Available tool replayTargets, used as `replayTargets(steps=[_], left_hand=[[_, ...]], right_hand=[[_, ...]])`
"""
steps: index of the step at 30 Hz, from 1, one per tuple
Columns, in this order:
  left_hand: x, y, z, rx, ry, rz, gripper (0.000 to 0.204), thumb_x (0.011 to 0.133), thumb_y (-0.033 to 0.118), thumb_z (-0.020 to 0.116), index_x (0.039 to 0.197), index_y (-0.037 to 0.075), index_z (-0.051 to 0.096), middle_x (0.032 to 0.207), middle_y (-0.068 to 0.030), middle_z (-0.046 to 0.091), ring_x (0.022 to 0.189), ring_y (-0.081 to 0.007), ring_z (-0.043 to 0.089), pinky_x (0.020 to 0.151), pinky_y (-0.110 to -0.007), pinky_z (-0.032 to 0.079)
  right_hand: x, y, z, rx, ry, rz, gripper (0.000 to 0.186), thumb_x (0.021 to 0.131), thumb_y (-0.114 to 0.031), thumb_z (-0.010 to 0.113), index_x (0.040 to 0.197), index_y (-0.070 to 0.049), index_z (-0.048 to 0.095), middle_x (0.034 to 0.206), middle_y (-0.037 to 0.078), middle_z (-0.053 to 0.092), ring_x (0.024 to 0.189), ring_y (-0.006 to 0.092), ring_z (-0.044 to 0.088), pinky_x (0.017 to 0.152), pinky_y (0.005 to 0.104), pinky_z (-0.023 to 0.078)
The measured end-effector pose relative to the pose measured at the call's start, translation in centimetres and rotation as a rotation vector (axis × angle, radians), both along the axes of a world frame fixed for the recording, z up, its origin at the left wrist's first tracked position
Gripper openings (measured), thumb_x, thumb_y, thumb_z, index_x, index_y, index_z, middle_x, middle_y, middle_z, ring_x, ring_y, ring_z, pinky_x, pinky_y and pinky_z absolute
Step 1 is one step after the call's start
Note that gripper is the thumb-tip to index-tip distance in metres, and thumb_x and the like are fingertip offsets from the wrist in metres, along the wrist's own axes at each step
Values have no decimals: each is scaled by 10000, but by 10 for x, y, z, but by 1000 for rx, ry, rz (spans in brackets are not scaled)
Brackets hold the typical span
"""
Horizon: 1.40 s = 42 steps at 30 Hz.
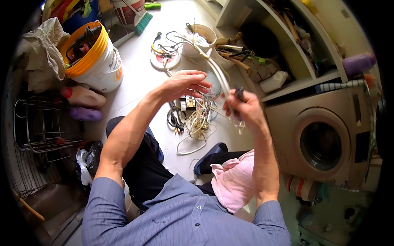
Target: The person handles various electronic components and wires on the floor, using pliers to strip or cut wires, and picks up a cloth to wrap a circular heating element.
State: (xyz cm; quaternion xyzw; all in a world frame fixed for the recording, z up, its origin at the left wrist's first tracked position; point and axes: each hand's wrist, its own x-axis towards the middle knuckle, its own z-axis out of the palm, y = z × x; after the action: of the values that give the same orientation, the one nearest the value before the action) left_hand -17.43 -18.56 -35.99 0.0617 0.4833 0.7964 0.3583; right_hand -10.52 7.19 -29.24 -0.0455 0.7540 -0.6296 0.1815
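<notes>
My left hand [184, 85] hovers over the floor with its fingers spread and curved, holding nothing. To its right, my right hand [246, 108] is closed on a bundle of pale cables [217, 69], with a dark object [239, 95] at its top that I cannot make out. Below both hands lie a tangle of cream wires [197, 125], small boxy electrical pieces [189, 102] and a coiled black cable [174, 121]. A round white object with a red centre [160, 61] and more cords sits farther back.
A bucket of tools [96, 69], bottles [86, 98] and a wire rack [39, 123] line the left. Bins [193, 51], shelving [312, 53] and a washing machine [312, 123] are at the right and back, near a broom [143, 22]. A pink towel [232, 180] lies over my leg.
</notes>
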Motion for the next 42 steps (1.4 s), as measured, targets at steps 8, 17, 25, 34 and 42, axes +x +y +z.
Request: replayTargets(steps=[8, 17, 25, 34, 42], left_hand=[[7, 8, -14, 137, -112, 199, 331, 984, 141, 595, 1287, 16, 548, 1087, -141, 686, 984, -229, 690, 889, -367, 561], [27, 34, -13, -295, -39, -7, 121, 896, 126, 665, 965, 28, 680, 803, -40, 708, 670, -80, 661, 532, -198, 449], [57, 61, -29, -747, 447, 80, 148, 827, 144, 610, 840, -3, 628, 621, -168, 571, 540, -227, 555, 572, -376, 465], [50, 45, -8, -348, 62, 9, 203, 943, 213, 596, 955, 20, 657, 801, -8, 678, 636, -62, 570, 544, -228, 423], [48, 42, -17, -83, -130, 15, 234, 998, 245, 588, 1091, 35, 630, 898, -56, 711, 641, -116, 673, 505, -206, 466]], right_hand=[[6, -23, -66, 181, 9, 264, 109, 930, -97, 632, 900, -1, 675, 724, 7, 635, 677, 66, 550, 615, 259, 460], [-26, -6, -80, 68, 268, -180, 146, 902, -125, 688, 956, 10, 704, 772, 20, 651, 688, 91, 595, 634, 253, 486], [-32, -14, -70, -59, -75, -183, 173, 899, -169, 720, 842, -15, 666, 717, -13, 614, 622, 47, 525, 557, 221, 428], [-33, -2, -92, -486, -181, -150, 169, 957, -158, 646, 1009, 2, 663, 777, 29, 633, 659, 94, 568, 594, 230, 455], [-38, -6, -95, -402, -163, -98, 177, 958, -194, 661, 973, -18, 678, 771, 1, 637, 643, 52, 548, 576, 197, 432]])
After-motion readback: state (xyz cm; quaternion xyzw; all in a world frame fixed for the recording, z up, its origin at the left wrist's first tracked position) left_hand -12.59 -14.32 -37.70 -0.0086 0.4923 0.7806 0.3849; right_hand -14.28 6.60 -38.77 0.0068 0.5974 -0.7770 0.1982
